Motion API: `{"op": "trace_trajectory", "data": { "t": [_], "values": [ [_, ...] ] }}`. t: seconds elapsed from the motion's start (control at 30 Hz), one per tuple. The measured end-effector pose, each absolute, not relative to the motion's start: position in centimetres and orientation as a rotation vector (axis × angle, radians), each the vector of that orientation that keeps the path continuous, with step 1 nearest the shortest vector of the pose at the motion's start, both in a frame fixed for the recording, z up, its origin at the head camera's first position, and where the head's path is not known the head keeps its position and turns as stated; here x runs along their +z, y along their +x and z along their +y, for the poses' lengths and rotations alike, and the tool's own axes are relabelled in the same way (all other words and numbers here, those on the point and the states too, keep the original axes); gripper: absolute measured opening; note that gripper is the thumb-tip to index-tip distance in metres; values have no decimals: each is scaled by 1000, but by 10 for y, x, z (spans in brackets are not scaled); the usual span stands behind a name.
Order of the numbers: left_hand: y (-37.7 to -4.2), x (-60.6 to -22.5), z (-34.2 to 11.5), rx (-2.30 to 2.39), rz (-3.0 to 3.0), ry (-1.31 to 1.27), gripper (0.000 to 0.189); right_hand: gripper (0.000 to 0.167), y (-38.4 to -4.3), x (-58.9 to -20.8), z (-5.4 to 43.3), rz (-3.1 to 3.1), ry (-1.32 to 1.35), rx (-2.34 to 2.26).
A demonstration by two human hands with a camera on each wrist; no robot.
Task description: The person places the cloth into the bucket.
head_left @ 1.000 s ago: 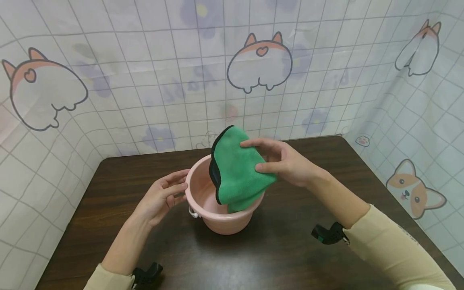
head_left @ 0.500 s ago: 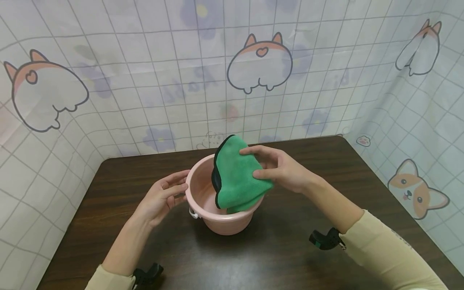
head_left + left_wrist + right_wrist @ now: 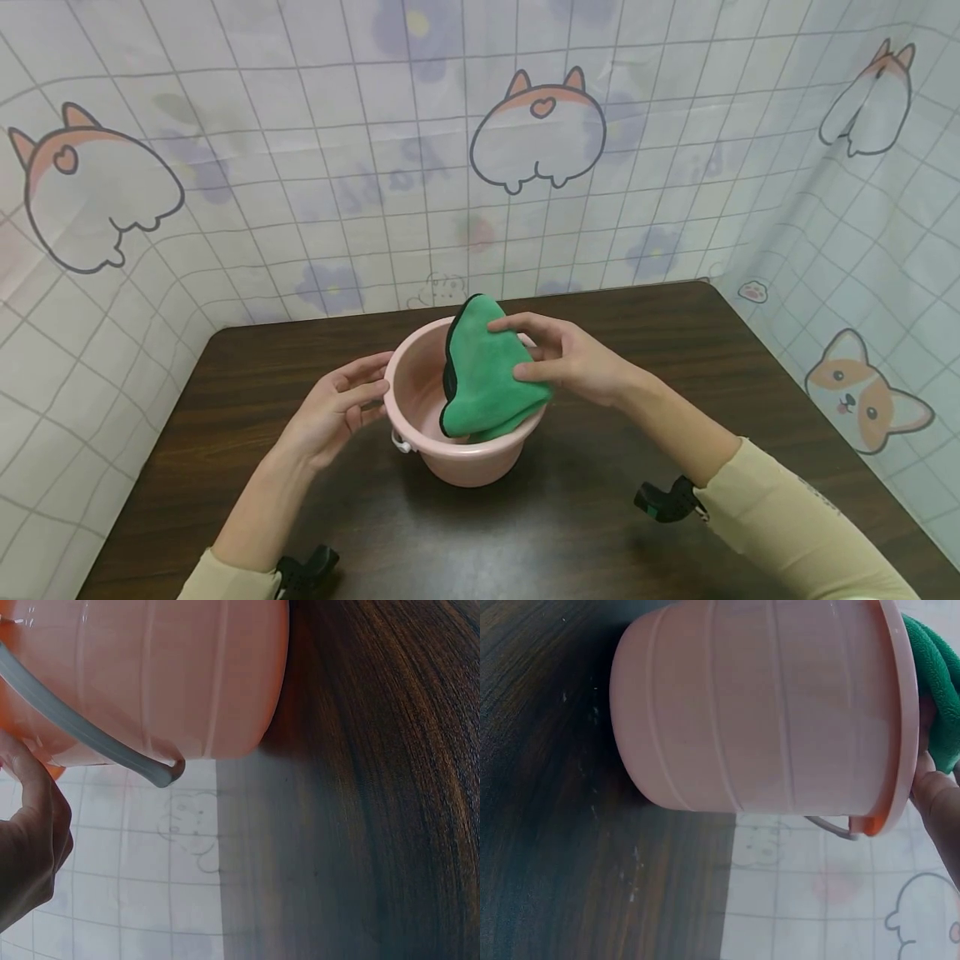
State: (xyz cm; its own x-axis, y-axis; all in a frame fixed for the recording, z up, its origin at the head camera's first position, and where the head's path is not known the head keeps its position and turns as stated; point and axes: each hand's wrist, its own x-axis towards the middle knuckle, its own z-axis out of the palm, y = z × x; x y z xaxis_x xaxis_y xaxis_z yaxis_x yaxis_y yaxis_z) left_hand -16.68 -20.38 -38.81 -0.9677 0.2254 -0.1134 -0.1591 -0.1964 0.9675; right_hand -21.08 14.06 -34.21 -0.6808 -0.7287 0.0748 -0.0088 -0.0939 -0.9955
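A pink bucket (image 3: 472, 467) stands upright on the table, its grey-white handle (image 3: 90, 735) hanging down the side in the left wrist view. My left hand (image 3: 330, 408) holds the bucket's left rim, thumb and fingers on either side of it. A green cloth (image 3: 487, 375) with black edging is pinched in my right hand (image 3: 577, 358), over the right part of the bucket's mouth. The cloth's lower part is inside the rim, while its top corner sticks up above it. In the right wrist view the folded cloth and my thumb show just past the rim.
The dark wooden table (image 3: 315, 517) extends around the bucket. White gridded sheeting (image 3: 360, 167) with cartoon dogs and flowers hangs behind it and along both sides. A black wrist device (image 3: 667, 500) sits on the right forearm, another (image 3: 307, 571) on the left.
My right hand has moved down and slightly left, lowering the cloth further into the bucket. My left hand and the bucket have stayed in place.
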Motion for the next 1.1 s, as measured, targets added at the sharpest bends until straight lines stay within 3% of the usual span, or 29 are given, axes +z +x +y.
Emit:
{"op": "trace_trajectory", "data": {
  "t": [0.67, 1.1],
  "values": [
    [-166, -389, -204, 2253, 1803, 103, 52, 64, -208, -342, 138, 1754, -804, -1774],
    [-168, -390, -204, 2256, 1805, 99, 52, 57, -209, -331, 127, 1998, -721, -1552]
  ]
}}
